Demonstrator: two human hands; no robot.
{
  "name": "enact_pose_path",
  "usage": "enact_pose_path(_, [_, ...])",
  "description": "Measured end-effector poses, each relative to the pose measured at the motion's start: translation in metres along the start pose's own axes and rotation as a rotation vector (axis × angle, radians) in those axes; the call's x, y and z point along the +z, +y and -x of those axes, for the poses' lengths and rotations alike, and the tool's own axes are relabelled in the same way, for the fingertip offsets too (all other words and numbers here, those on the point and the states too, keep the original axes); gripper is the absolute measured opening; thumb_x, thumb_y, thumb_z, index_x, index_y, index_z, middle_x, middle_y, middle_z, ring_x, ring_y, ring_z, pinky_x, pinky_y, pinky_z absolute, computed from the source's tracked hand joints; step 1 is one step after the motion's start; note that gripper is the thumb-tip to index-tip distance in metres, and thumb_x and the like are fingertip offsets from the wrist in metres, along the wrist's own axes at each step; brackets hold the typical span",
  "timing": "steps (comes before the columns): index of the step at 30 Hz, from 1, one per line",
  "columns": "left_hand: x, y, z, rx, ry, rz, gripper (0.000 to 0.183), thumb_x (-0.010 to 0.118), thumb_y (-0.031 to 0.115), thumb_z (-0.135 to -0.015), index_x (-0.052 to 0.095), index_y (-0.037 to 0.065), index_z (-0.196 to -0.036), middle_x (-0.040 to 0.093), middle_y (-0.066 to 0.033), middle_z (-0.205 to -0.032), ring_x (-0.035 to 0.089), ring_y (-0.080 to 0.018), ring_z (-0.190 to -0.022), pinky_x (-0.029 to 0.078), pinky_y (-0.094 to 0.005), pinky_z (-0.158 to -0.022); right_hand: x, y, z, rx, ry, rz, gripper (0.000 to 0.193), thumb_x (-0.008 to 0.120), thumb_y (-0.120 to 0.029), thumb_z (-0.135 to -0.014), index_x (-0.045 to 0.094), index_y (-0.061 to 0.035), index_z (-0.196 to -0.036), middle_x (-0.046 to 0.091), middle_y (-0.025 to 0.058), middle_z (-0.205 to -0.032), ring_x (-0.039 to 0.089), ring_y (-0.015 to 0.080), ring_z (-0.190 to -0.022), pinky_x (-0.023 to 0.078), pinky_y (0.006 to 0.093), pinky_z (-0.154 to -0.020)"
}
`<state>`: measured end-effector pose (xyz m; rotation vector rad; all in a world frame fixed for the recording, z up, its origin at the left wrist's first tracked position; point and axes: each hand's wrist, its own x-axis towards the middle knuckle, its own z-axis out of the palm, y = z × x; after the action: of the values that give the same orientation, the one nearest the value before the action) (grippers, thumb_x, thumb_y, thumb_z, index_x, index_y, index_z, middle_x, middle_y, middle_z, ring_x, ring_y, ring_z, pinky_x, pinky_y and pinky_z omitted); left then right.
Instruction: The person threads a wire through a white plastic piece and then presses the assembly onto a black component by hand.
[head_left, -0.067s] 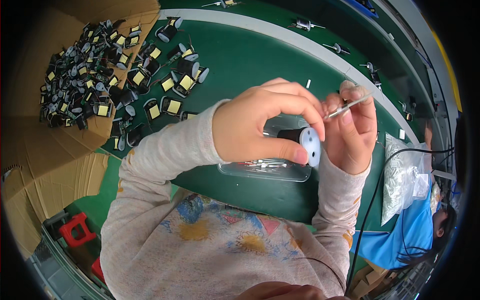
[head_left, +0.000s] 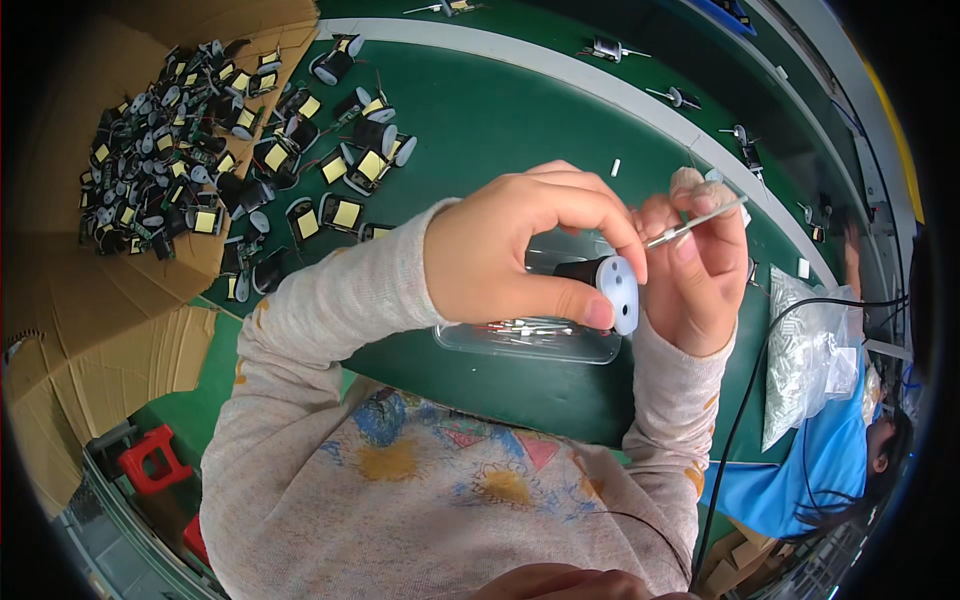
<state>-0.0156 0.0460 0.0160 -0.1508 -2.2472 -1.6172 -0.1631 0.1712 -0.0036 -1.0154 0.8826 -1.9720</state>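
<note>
My left hand (head_left: 530, 240) grips a small black cylinder with a pale bluish-white end disc (head_left: 620, 292), thumb on the disc's edge and fingers curled over the top. Two or more small dark holes show in the disc, which faces right. Close beside it, my right hand (head_left: 705, 280) pinches a thin pale rod (head_left: 715, 213) between thumb and fingers, tilted up to the right. The rod's lower end is near my left fingertips; whether they touch it I cannot tell. Beneath my left hand, partly hidden, is a clear plastic tray (head_left: 520, 350) with several thin red and white pieces.
An open cardboard box (head_left: 60, 150) at left holds a heap of similar black units, more lying beside it. A conveyor belt (head_left: 690, 60) carries several at the far right. A bag of white pieces (head_left: 800, 350), a black cable (head_left: 745, 400) and a blue-sleeved person (head_left: 830, 470) are at right.
My right hand has shifted slightly left and down, and the pale rod shows more clearly. My left hand keeps its grip on the black cylinder, almost still.
</note>
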Motion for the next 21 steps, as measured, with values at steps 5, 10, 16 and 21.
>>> enact_pose_path(5, [-0.002, 0.0, 0.0, 0.012, -0.024, 0.043, 0.031, 0.076, 0.02, -0.067, 0.066, 0.006, -0.093, 0.059, -0.0075, -0.097, 0.052, -0.0219, -0.099, 0.036, -0.0325, -0.091, -0.001, -0.004, -0.003, -0.124, -0.105, 0.203, 0.02, 0.066, -0.003, -0.075, 0.058, 0.0019, -0.093, 0.056, 0.0147, -0.099, 0.057, 0.0231, -0.088, 0.045, 0.0341, -0.08])
enact_pose_path(10, [-0.002, 0.0, 0.003, 0.014, -0.004, 0.038, 0.03, 0.075, 0.017, -0.067, 0.064, 0.005, -0.093, 0.06, -0.0086, -0.097, 0.055, -0.0211, -0.097, 0.04, -0.032, -0.088, 0.0, -0.02, 0.002, -0.313, 0.013, 0.402, 0.017, 0.064, -0.004, -0.075, 0.057, 0.0041, -0.087, 0.06, 0.0143, -0.083, 0.057, 0.0218, -0.073, 0.048, 0.0324, -0.066])
enact_pose_path(16, [0.012, 0.004, 0.001, -0.012, 0.107, 0.026, 0.039, 0.072, -0.004, -0.068, 0.049, 0.001, -0.1, 0.063, -0.0172, -0.104, 0.061, -0.0231, -0.101, 0.047, -0.0328, -0.088, 0.009, -0.038, 0.021, -0.589, 0.276, 0.593, 0.02, 0.063, -0.005, -0.075, 0.053, 0.0041, -0.089, 0.055, 0.0143, -0.071, 0.057, 0.024, -0.062, 0.049, 0.0311, -0.05])
enact_pose_path(21, [0.015, 0.004, 0.007, 0.109, 0.21, -0.077, 0.04, 0.072, -0.007, -0.067, 0.05, 0.0, -0.1, 0.064, -0.0188, -0.102, 0.061, -0.0267, -0.1, 0.048, -0.0361, -0.088, 0.015, -0.044, 0.024, -0.586, -0.005, 0.734, 0.019, 0.068, 0.001, -0.065, 0.059, 0.0058, -0.081, 0.062, 0.0163, -0.07, 0.062, 0.0261, -0.06, 0.052, 0.0326, -0.055])
